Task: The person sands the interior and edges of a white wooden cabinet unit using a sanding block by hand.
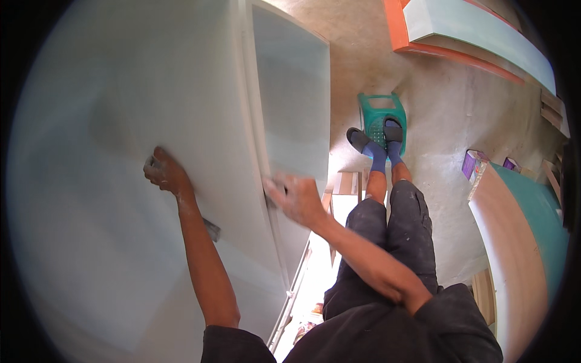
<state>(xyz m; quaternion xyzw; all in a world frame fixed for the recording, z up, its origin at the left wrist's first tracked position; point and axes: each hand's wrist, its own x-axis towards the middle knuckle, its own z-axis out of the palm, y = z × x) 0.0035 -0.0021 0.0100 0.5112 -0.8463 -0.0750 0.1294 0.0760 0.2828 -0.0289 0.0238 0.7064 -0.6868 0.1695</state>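
A large pale panel [151, 78] fills the left of the view, bordered by a raised edge strip [251, 109], with a narrower grey-blue panel [293, 109] just beyond it. Whitish dust is seen on both hands, so the surface appears to be worked by hand. How much is done and how much is left cannot be told: no clear border between worked and unworked areas is shown, and no part can be judged finished.

The right hand [296, 199] is brought across the body to the edge strip, with the elbow bent and the fingers blurred. A dark patch is seen under its fingers, but whether the grip is closed on a piece there cannot be told. The left hand [166, 172] is placed against the large panel, its forearm extended and its fingers curled in; whether anything is held in that grip cannot be told either. Behind the left forearm, a small dark rectangular piece [212, 230] is partly hidden.

Farther out, the feet, in dark slippers [358, 140], appear to be supported on a green stool [376, 112]. An orange-edged piece [396, 27] and a curved teal-sided piece [532, 206] are seen at the right.
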